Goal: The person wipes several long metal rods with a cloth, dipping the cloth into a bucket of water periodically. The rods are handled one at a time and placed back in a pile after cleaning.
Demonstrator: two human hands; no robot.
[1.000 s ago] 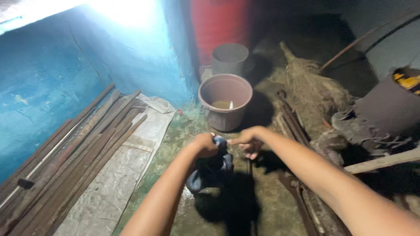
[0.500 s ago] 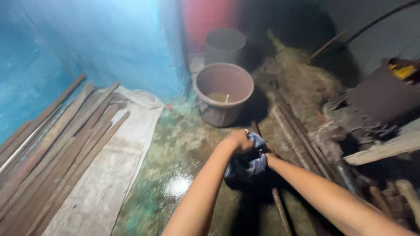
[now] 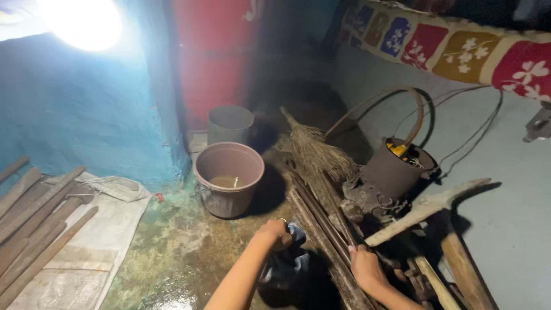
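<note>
My left hand point(image 3: 276, 232) grips a dark blue wet cloth point(image 3: 287, 263) that hangs down over the floor. My right hand point(image 3: 365, 267) rests on a bundle of long dark metal rods point(image 3: 319, 215) lying on the ground, fingers wrapped over one of them. A brown plastic bucket point(image 3: 228, 178) with a little murky water stands just beyond the left hand. A grey bucket point(image 3: 230, 123) stands behind it.
Wooden planks point(image 3: 34, 224) lie on a white sack point(image 3: 86, 252) at the left. A straw broom point(image 3: 315, 152), a dark pot with a curved handle point(image 3: 396, 169), a pickaxe-like tool point(image 3: 427, 208), a red barrel point(image 3: 212, 57) and a blue wall point(image 3: 86, 115) surround the wet floor.
The view has tilted up and right. My right hand has let go of the cloth and moved right onto the metal rods; the left hand still holds the cloth.
</note>
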